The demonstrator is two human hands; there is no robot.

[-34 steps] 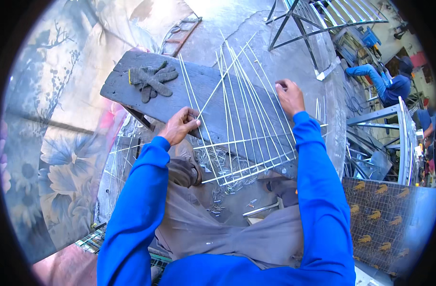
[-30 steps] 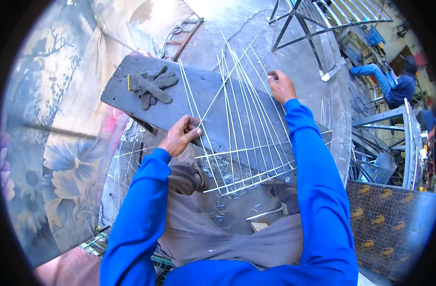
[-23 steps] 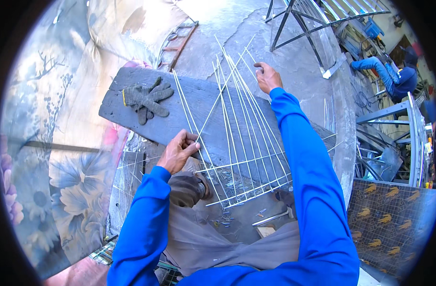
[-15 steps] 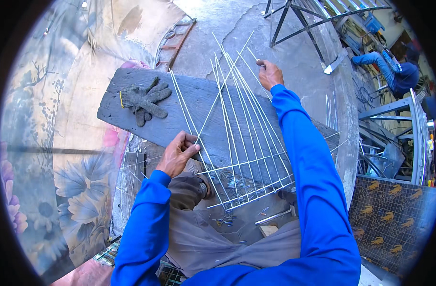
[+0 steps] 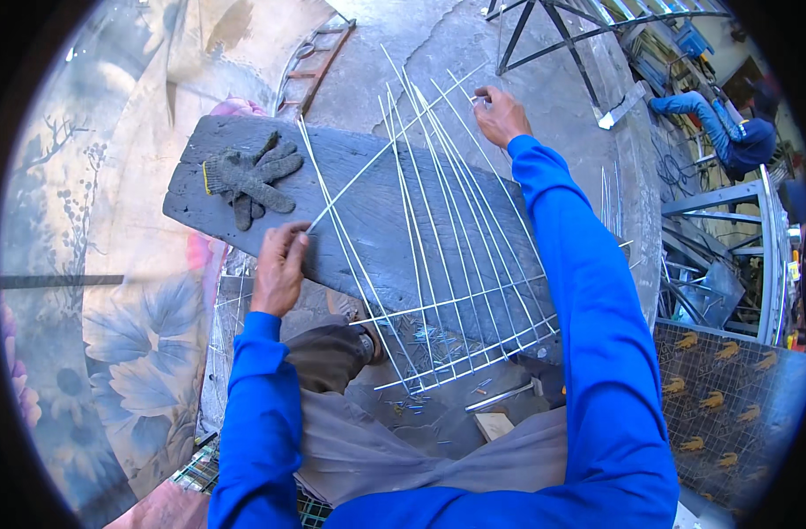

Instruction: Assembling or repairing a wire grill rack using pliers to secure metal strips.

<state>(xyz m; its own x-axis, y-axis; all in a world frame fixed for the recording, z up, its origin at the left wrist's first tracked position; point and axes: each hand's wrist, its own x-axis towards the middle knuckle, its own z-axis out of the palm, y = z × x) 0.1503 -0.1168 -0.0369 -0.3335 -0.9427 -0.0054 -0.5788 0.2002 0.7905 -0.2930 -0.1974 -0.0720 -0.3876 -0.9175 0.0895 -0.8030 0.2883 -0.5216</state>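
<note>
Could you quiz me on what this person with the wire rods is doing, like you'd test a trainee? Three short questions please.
1. True or false: the grey gloves are worn on the hands.
2. Which hand grips the far end of the diagonal rod: A left hand, B right hand?
3. The wire grid lies across a dark ____.

Key: 1 false, they lie on the plank. 2 B. 3 plank.
</note>
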